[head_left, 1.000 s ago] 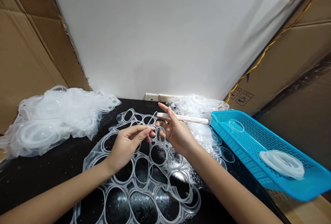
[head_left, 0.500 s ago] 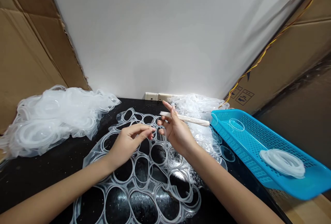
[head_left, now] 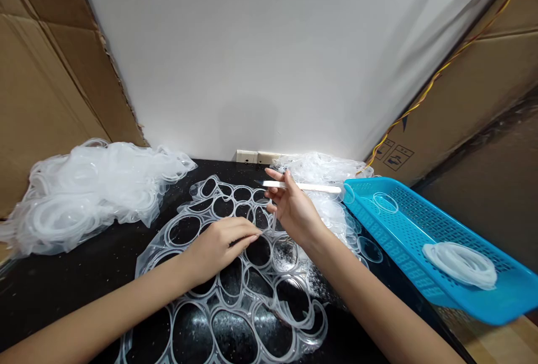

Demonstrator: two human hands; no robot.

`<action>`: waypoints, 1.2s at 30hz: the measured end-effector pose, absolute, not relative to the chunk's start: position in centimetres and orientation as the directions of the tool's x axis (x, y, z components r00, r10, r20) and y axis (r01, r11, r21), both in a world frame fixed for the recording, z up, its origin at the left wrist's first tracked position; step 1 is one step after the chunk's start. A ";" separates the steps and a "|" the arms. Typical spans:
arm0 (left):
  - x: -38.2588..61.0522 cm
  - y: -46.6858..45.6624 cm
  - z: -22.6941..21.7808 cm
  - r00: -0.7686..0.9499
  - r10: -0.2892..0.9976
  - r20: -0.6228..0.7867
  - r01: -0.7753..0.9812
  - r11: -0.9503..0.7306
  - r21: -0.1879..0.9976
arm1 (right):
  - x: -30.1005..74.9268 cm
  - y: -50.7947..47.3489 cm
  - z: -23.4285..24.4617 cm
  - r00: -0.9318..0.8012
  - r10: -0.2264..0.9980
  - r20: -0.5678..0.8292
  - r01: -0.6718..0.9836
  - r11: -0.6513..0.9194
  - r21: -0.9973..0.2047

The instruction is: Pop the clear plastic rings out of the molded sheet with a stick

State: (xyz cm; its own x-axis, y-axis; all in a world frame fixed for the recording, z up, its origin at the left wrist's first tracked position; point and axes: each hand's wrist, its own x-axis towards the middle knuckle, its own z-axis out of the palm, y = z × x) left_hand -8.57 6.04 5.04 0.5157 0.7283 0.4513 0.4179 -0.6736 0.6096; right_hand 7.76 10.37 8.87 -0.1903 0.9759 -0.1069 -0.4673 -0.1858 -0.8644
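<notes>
Swung level, the white stick (head_left: 302, 187) points left in the right hand's (head_left: 295, 212) closed grip; left hand (head_left: 221, 246) open.

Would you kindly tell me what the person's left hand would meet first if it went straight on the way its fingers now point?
The left hand would probably meet the clear plastic strip just ahead first, then the right hand holding a white stick; depth is hard to judge here.

Two hands (head_left: 221, 246) (head_left: 294, 212), one stick (head_left: 305, 187), one blue tray (head_left: 403, 229), two ring heaps (head_left: 84, 196) (head_left: 323, 167).
</notes>
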 end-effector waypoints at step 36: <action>-22.3 16.1 3.0 0.012 0.998 0.068 0.967 -0.029 0.255 | 14.4 16.5 4.9 -0.416 0.899 -0.133 0.900 0.387 -0.199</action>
